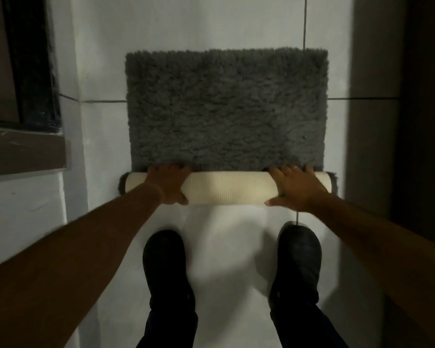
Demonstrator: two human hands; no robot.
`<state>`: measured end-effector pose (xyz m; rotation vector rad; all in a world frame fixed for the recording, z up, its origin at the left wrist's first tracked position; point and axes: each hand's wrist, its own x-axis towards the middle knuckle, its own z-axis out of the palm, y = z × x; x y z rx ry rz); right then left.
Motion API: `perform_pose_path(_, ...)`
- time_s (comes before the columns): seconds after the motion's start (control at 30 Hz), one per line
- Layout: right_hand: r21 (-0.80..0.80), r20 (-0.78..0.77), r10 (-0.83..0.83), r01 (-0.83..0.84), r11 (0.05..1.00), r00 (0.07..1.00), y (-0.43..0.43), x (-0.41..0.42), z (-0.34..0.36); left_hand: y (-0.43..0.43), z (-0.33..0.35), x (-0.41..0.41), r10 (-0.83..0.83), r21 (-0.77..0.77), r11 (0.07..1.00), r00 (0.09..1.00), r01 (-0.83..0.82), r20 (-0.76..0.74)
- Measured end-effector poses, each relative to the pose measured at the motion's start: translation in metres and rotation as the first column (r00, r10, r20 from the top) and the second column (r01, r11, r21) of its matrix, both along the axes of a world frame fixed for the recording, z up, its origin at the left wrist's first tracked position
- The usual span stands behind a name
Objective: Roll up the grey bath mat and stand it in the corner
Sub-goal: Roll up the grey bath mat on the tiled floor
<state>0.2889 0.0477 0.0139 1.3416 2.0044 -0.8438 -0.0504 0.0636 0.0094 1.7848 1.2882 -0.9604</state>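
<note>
The grey shaggy bath mat (226, 109) lies flat on the white tiled floor ahead of me. Its near edge is rolled into a tube (226, 188) with the cream ribbed backing facing out and grey pile showing at both ends. My left hand (168, 184) presses on the left part of the roll, fingers over its far side and thumb on the near side. My right hand (295, 187) grips the right part the same way. Most of the mat beyond the roll is still flat.
My two dark shoes (166, 267) stand on the tiles just behind the roll. A dark-framed ledge and step (23, 151) sit at the left. A dark wall or door (412, 121) runs along the right. White floor (211, 21) extends beyond the mat.
</note>
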Motion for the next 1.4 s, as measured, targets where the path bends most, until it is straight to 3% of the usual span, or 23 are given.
perform_pose_path(0.1,0.12,-0.003,-0.034,0.034,0.992,0.999,-0.037,0.001,0.005,-0.009,-0.003,-0.003,0.065,-0.125,0.99,0.998,-0.066,-0.013)
perform_pose_path(0.2,0.287,-0.085,-0.072,0.094,0.953,0.994,-0.066,-0.003,0.008,-0.01,-0.002,-0.004,0.104,-0.083,0.991,0.995,-0.104,-0.006)
perform_pose_path(0.27,0.277,-0.066,-0.107,0.122,0.953,0.992,-0.063,-0.009,0.006,-0.016,0.003,-0.011,0.085,0.146,0.984,0.99,-0.101,0.116)
perform_pose_path(0.37,0.272,-0.02,-0.144,0.144,0.952,0.989,-0.023,-0.014,-0.004,-0.03,0.01,-0.026,-0.123,0.562,0.818,0.917,-0.123,0.38)
perform_pose_path(0.43,0.298,-0.004,-0.155,0.149,0.943,0.988,0.013,-0.016,-0.007,-0.036,0.013,-0.024,-0.199,0.657,0.746,0.907,-0.105,0.371)
perform_pose_path(0.53,0.366,-0.011,-0.222,0.21,0.907,0.975,0.037,-0.021,-0.001,-0.036,0.011,0.0,-0.136,0.528,0.848,0.982,0.045,0.134)
perform_pose_path(0.6,0.384,-0.05,-0.197,0.201,0.901,0.979,0.03,-0.022,0.008,-0.023,0.007,0.013,-0.084,0.498,0.864,0.996,0.074,-0.002)
perform_pose_path(0.77,0.387,-0.038,-0.067,0.077,0.919,0.997,0.018,-0.01,0.006,0.019,0.001,0.017,-0.034,0.557,0.83,0.999,0.038,-0.017)
perform_pose_path(0.83,0.382,-0.034,-0.058,0.067,0.922,0.998,0.03,-0.009,0.007,0.021,0.002,0.015,-0.017,0.514,0.858,1.0,0.011,0.007)
perform_pose_path(0.9,0.312,-0.056,-0.016,0.033,0.949,0.998,0.035,-0.006,0.01,0.016,0.003,0.01,0.045,0.381,0.922,0.997,-0.067,0.065)
perform_pose_path(0.97,0.173,-0.058,0.023,-0.013,0.985,0.998,0.027,-0.001,0.015,0.001,0.005,0.009,0.157,0.114,0.979,0.979,-0.172,0.128)
perform_pose_path(1.0,0.105,-0.044,0.035,-0.031,0.994,0.998,0.018,0.0,0.016,-0.009,0.005,0.009,0.183,-0.013,0.983,0.977,-0.183,0.111)
perform_pose_path(1.07,0.055,0.001,0.055,-0.055,0.997,0.998,-0.003,-0.001,0.016,-0.03,0.003,0.011,0.153,-0.092,0.985,0.987,-0.147,0.055)
perform_pose_path(1.2,0.338,-0.079,0.072,-0.041,0.94,0.994,-0.047,0.007,0.01,-0.025,-0.002,0.011,0.151,0.011,0.988,0.987,-0.152,0.062)
perform_pose_path(1.3,0.4,-0.091,0.034,0.006,0.916,0.995,-0.041,0.001,0.002,-0.015,0.002,-0.001,0.159,0.228,0.956,0.979,-0.185,0.126)
perform_pose_path(1.4,0.42,-0.055,-0.037,0.057,0.906,0.998,0.011,-0.016,-0.007,-0.032,0.011,-0.009,0.012,0.618,0.758,0.951,-0.211,0.31)
